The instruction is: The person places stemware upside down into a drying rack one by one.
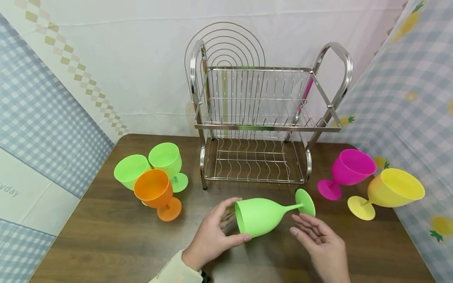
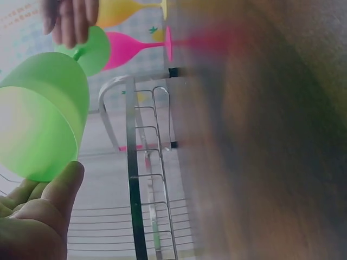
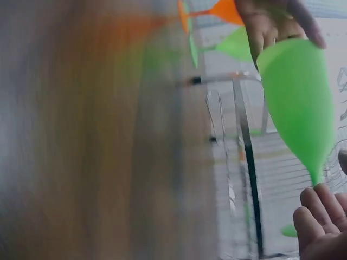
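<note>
A light green plastic goblet lies sideways in the air above the table, its mouth to the left and its round foot to the right. My left hand holds it at the mouth, thumb on the near side and fingers behind the rim. Beside the stem and foot is my right hand, fingers loosely bent and thumb apart; its fingertips are at the stem in the right wrist view, though contact is hard to tell. The left wrist view looks into the goblet's bowl.
Behind the hands stands a two-tier metal dish rack. Left of it are an orange goblet and two green goblets. To the right stand a magenta goblet and a yellow goblet. Everything is on a brown wooden table.
</note>
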`<state>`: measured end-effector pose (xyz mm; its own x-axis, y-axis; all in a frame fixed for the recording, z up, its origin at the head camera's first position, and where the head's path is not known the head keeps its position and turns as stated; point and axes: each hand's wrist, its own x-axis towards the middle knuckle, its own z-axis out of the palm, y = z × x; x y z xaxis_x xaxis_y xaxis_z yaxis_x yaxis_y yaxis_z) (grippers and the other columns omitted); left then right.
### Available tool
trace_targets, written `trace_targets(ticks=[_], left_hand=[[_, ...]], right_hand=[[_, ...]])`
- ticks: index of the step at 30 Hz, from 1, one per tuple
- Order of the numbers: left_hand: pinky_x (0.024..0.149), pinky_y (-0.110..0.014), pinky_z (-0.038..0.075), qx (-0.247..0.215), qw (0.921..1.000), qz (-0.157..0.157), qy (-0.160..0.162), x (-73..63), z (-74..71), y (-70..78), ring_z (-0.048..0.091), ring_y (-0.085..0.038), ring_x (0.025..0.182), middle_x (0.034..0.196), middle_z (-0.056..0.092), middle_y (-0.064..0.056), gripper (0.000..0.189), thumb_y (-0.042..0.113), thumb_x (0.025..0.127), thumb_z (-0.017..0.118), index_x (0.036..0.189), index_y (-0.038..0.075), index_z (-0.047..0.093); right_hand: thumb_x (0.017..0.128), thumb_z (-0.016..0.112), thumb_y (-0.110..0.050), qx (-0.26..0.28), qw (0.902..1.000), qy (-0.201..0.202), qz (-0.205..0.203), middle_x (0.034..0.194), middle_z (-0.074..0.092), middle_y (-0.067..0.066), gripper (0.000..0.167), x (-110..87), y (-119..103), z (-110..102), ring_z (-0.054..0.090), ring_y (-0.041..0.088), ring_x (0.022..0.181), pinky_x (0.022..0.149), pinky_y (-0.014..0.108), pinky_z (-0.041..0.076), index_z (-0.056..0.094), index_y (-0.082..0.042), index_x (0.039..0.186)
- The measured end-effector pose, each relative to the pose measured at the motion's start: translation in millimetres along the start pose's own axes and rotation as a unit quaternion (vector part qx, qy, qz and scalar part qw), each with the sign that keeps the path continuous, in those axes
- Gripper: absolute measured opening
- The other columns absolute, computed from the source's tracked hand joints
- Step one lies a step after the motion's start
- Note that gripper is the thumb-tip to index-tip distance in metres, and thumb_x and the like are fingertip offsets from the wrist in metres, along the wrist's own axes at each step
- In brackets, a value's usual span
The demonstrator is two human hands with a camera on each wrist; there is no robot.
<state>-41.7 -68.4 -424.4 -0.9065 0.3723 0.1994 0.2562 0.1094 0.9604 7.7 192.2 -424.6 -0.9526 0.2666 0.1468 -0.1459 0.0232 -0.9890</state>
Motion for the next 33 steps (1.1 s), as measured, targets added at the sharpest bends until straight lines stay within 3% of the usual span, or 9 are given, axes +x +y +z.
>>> trace_targets(ticks=[2,4,7,11,13,15,17,23,33], left_hand=[[0.104,-0.033,0.047,0.000,1.0000,0.000,0.000,0.0,0.4,0.9,0.056,-0.023,0.130,0.145,0.054,-0.008,0.081,0.024,0.076,0.090,0.144,0.014,0.048],[0.104,-0.033,0.047,0.000,1.0000,-0.001,0.000,-0.2,0.7,1.6,0.056,-0.023,0.130,0.145,0.053,-0.009,0.081,0.024,0.076,0.090,0.144,0.013,0.047],[0.104,-0.034,0.047,0.001,1.0000,0.002,0.001,-0.6,0.7,2.0,0.056,-0.023,0.130,0.145,0.054,-0.008,0.081,0.024,0.076,0.090,0.144,0.012,0.047],[0.104,-0.034,0.047,0.003,1.0000,0.006,0.001,-0.9,0.9,2.2,0.055,-0.022,0.130,0.145,0.053,-0.008,0.081,0.024,0.076,0.090,0.144,0.013,0.047],[0.104,-0.034,0.047,0.005,0.9999,0.011,0.002,-1.1,1.3,2.2,0.056,-0.022,0.130,0.145,0.053,-0.009,0.081,0.024,0.077,0.090,0.144,0.013,0.047],[0.104,-0.035,0.047,0.005,0.9999,0.012,0.004,-1.4,2.1,2.3,0.055,-0.021,0.130,0.145,0.053,-0.007,0.080,0.025,0.077,0.090,0.144,0.015,0.047],[0.103,-0.036,0.048,0.008,0.9998,0.016,0.004,-1.7,2.8,2.6,0.056,-0.021,0.130,0.145,0.053,-0.005,0.080,0.025,0.077,0.089,0.144,0.014,0.047],[0.103,-0.036,0.048,0.008,0.9998,0.020,0.005,-1.3,4.0,2.5,0.056,-0.020,0.129,0.145,0.053,-0.003,0.081,0.024,0.077,0.089,0.144,0.014,0.046],[0.107,-0.033,0.044,-0.006,0.9996,0.028,-0.007,0.5,4.0,1.4,0.053,-0.020,0.133,0.146,0.054,-0.008,0.082,0.023,0.077,0.090,0.145,0.014,0.045]], right_hand=[[0.088,0.066,0.015,0.075,0.9959,-0.027,0.043,0.111,0.074,0.007,0.037,-1.8,6.0,1.3,0.071,0.016,0.103,0.088,0.028,0.056,0.060,0.011,0.124],[0.096,0.058,0.009,0.159,0.9816,-0.068,0.081,0.117,0.072,0.005,0.032,-3.3,12.1,3.4,0.068,0.017,0.111,0.094,0.029,0.054,0.060,0.002,0.128],[0.105,0.042,0.003,0.307,0.9318,-0.149,0.124,0.130,0.066,0.005,0.033,-3.8,19.9,9.2,0.061,0.018,0.123,0.103,0.032,0.047,0.059,-0.009,0.131],[0.110,0.024,-0.004,0.425,0.8600,-0.246,0.139,0.145,0.056,0.004,0.043,-1.6,24.1,21.7,0.048,0.016,0.136,0.113,0.031,0.036,0.054,-0.011,0.140],[0.111,0.018,-0.008,0.460,0.8337,-0.274,0.135,0.151,0.050,0.004,0.047,-0.7,23.7,28.1,0.042,0.016,0.142,0.117,0.032,0.031,0.049,-0.009,0.146],[0.111,0.014,-0.010,0.479,0.8196,-0.286,0.131,0.154,0.045,0.005,0.048,-0.2,22.4,33.4,0.037,0.015,0.144,0.120,0.032,0.026,0.044,-0.009,0.149],[0.111,0.014,-0.011,0.480,0.8213,-0.280,0.130,0.153,0.045,0.004,0.047,-0.5,20.6,37.0,0.037,0.014,0.144,0.120,0.031,0.026,0.042,-0.008,0.149],[0.111,0.023,-0.005,0.439,0.8533,-0.238,0.150,0.143,0.053,0.002,0.040,-0.2,17.2,40.2,0.047,0.012,0.135,0.117,0.030,0.031,0.045,-0.009,0.144],[0.110,0.025,-0.003,0.438,0.8584,-0.229,0.140,0.139,0.057,0.003,0.041,0.6,16.9,38.9,0.051,0.013,0.132,0.115,0.030,0.034,0.050,-0.008,0.142]])
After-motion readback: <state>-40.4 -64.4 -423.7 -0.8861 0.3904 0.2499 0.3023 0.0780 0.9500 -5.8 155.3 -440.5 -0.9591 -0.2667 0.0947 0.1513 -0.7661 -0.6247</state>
